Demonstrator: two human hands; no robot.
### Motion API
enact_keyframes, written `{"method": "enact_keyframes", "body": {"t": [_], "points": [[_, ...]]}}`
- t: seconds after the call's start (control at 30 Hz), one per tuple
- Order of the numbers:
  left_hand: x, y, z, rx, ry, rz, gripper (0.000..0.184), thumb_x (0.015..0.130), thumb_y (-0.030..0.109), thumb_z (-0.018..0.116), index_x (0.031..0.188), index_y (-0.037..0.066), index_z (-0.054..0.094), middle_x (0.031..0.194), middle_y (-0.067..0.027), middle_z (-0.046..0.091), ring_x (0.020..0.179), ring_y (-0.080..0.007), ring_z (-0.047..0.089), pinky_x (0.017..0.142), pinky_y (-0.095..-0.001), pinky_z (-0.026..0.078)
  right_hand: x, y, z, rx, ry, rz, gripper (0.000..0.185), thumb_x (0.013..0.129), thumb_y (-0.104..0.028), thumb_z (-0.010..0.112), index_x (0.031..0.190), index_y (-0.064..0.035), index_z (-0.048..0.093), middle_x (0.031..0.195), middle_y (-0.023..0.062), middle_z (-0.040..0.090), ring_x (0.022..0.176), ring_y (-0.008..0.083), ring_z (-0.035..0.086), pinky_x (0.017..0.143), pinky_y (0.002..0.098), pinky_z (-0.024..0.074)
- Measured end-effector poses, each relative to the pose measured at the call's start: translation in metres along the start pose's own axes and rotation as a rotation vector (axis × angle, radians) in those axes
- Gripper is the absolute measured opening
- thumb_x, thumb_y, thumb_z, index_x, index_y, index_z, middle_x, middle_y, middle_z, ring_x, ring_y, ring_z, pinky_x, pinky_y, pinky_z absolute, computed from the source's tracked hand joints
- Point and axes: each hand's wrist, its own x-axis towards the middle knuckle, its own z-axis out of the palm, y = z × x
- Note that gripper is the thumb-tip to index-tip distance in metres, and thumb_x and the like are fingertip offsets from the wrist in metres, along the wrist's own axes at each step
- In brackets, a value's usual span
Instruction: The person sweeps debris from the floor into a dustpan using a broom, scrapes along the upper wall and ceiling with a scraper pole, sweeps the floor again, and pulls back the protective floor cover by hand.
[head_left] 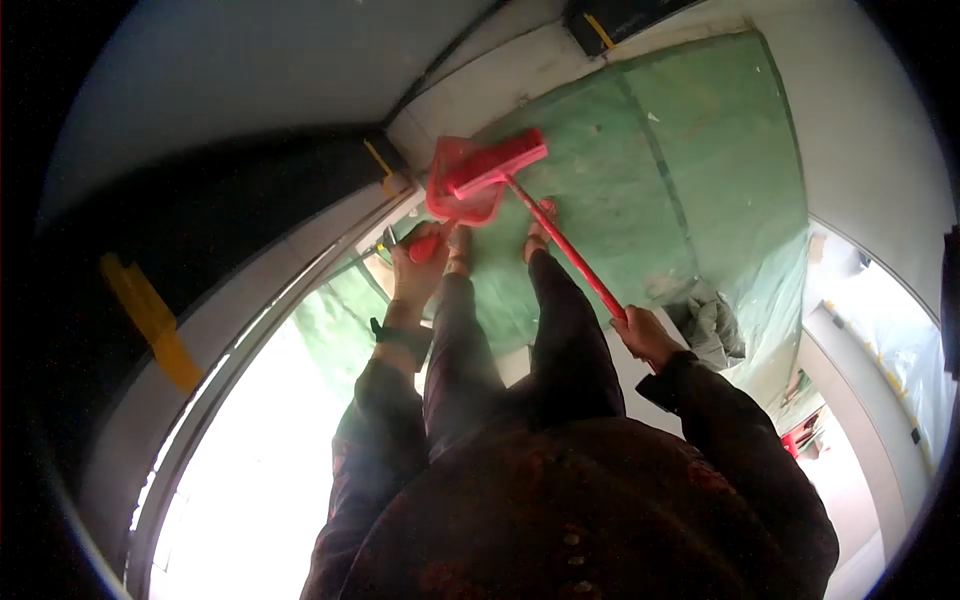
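My left hand [420,262] is closed around the handle of a red dustpan [482,212], whose pan reaches forward near the wall. In my right hand [645,336] is the red handle of a broom [565,243], gripped near its upper end. The broom's pink-red head [500,165] lies across the dustpan, overlapping its right part in view. Whether the bristles touch the pan or hover over it I cannot tell. Any dirt inside the pan is too blurred to make out.
Green sheeting [600,130] with taped seams covers the floor. Grey crumpled material [712,325] lies beyond my right hand. A door frame [250,320] runs along the left, and another opening [850,330] is on the right. Yellow tape [150,315] sticks to the dark left panel.
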Motion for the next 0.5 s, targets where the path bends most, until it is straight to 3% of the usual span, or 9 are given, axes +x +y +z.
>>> {"method": "enact_keyframes", "body": {"t": [0.1, 0.17, 0.23, 0.33, 0.43, 0.5], "points": [[-0.027, 0.008, -0.003, 0.04, 0.005, -0.102, 0.01, 0.073, -0.005, 0.056, 0.08, 0.002, 0.059, 0.083, -0.0077, 0.064, 0.085, -0.0148, 0.061, 0.076, -0.0279, 0.047, -0.002, 0.004, -0.012, 0.044, -0.019, 0.004, 0.037, 0.085, -0.031, 0.052, 0.082, 0.0064, 0.052, 0.061, 0.0227, 0.055, 0.051, 0.0335, 0.057, 0.051, 0.0428, 0.0453], [-0.045, 0.009, -0.007, 0.024, 0.004, -0.108, 0.012, 0.074, -0.005, 0.055, 0.081, 0.003, 0.059, 0.084, -0.0077, 0.064, 0.088, -0.0153, 0.061, 0.078, -0.0272, 0.046, 0.013, -0.013, -0.027, 0.074, 0.025, 0.082, 0.037, 0.087, -0.03, 0.05, 0.082, 0.0061, 0.053, 0.063, 0.0231, 0.056, 0.057, 0.0363, 0.058, 0.054, 0.0449, 0.0451], [-0.063, 0.001, -0.008, -0.008, -0.002, -0.085, 0.011, 0.076, -0.004, 0.056, 0.082, 0.003, 0.06, 0.084, -0.0076, 0.064, 0.089, -0.0161, 0.061, 0.079, -0.027, 0.046, 0.058, 0.0, -0.027, -0.082, 0.147, -0.119, 0.036, 0.087, -0.031, 0.049, 0.083, 0.0048, 0.053, 0.065, 0.0228, 0.057, 0.065, 0.04, 0.058, 0.059, 0.047, 0.0454], [-0.083, -0.009, -0.002, 0.057, 0.057, -0.173, 0.01, 0.077, -0.003, 0.055, 0.082, 0.004, 0.06, 0.085, -0.0076, 0.064, 0.089, -0.0168, 0.062, 0.079, -0.0273, 0.047, 0.108, -0.02, -0.038, -0.092, 0.121, -0.177, 0.036, 0.088, -0.033, 0.048, 0.084, 0.0034, 0.053, 0.071, 0.0229, 0.059, 0.072, 0.0426, 0.058, 0.064, 0.0488, 0.0456], [-0.098, -0.022, 0.0, 0.129, 0.061, -0.133, 0.012, 0.076, -0.002, 0.055, 0.085, 0.004, 0.062, 0.085, -0.0077, 0.064, 0.088, -0.0157, 0.062, 0.077, -0.0271, 0.047, 0.135, -0.015, -0.01, -0.133, 0.203, -0.125, 0.038, 0.087, -0.034, 0.049, 0.086, 0.0034, 0.053, 0.077, 0.0237, 0.06, 0.073, 0.0425, 0.058, 0.065, 0.0491, 0.0462], [-0.106, -0.029, -0.001, 0.125, 0.014, -0.193, 0.013, 0.077, 0.0, 0.056, 0.087, 0.004, 0.063, 0.085, -0.0087, 0.064, 0.085, -0.0168, 0.062, 0.076, -0.0274, 0.047, 0.125, 0.005, 0.02, -0.34, 0.299, -0.236, 0.039, 0.087, -0.035, 0.05, 0.087, 0.0036, 0.054, 0.082, 0.0244, 0.06, 0.075, 0.0421, 0.058, 0.066, 0.0493, 0.0463]]}}
